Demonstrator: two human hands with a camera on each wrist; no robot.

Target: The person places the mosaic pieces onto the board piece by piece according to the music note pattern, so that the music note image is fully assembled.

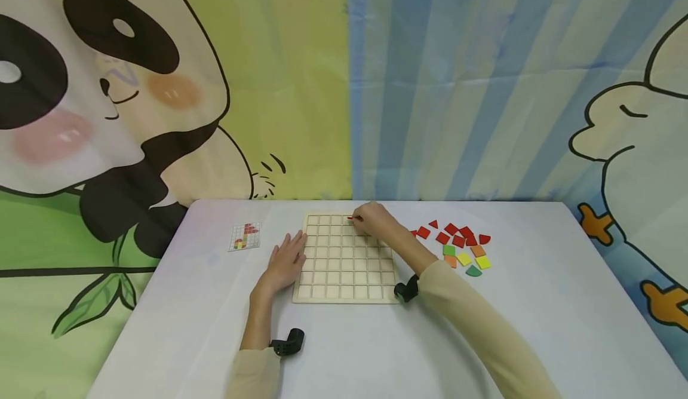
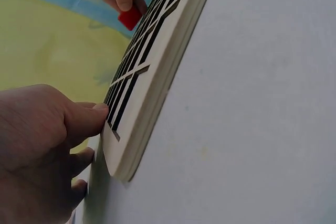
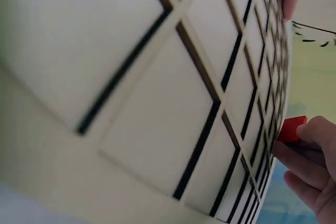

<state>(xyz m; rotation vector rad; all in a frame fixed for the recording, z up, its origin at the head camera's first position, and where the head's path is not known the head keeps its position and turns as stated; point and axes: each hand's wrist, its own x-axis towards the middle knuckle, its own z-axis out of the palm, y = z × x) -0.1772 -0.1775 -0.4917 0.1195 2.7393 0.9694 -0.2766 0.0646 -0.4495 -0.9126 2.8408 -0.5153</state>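
A wooden grid board [image 1: 346,302] with rows of square recesses lies on the white table. My left hand [image 1: 286,260] rests at its left edge, fingers extended; the left wrist view has the thumb touching the frame. Over the board's far side, my right hand [image 1: 374,220] pinches a small red tile [image 3: 292,129] between thumb and fingers. That tile [image 2: 129,18] also shows close to the grid in the left wrist view. Its underside and its exact contact with the recesses cannot be made out.
Right of the board lie loose red tiles [image 1: 442,238], with orange, yellow [image 1: 483,262] and green pieces [image 1: 473,271] nearer. A printed pattern card [image 1: 244,236] lies to the left. A cartoon-printed curtain [image 1: 301,88] hangs behind the table [image 1: 177,327].
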